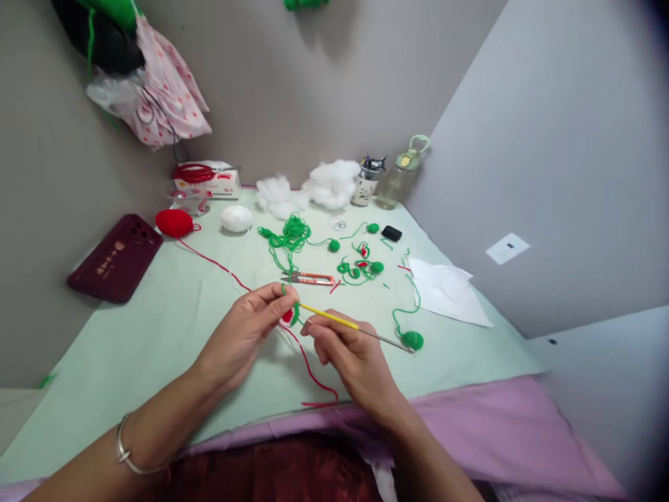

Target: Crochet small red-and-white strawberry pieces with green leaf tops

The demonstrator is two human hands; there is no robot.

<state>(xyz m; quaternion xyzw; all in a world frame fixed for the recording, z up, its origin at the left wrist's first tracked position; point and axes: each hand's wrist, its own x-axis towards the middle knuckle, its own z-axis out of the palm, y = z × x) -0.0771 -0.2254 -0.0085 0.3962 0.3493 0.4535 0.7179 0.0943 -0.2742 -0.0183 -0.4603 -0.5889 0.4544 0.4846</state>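
Note:
Pinched in my left hand [256, 321] is a small crochet piece [288, 316] in red, white and green, with green yarn running over the fingers. My right hand [350, 348] is closed around a crochet hook [334, 318] with a yellow grip and a metal shaft. The hook's far end meets the crochet piece by my left fingertips; its tip is hidden there. A red yarn tail [313, 373] hangs below the piece onto the cloth. Just beyond my hands lie orange thread snips [312, 279] and a loose heap of green yarn [293, 233].
At the left are a dark red phone [118, 258], a red yarn ball [174, 223] and a white yarn ball [236, 219]. White stuffing [332, 185], a pen cup [365, 188] and a bottle [400, 178] stand behind. On the right lie white paper [444, 293] and a green crocheted ball [412, 340].

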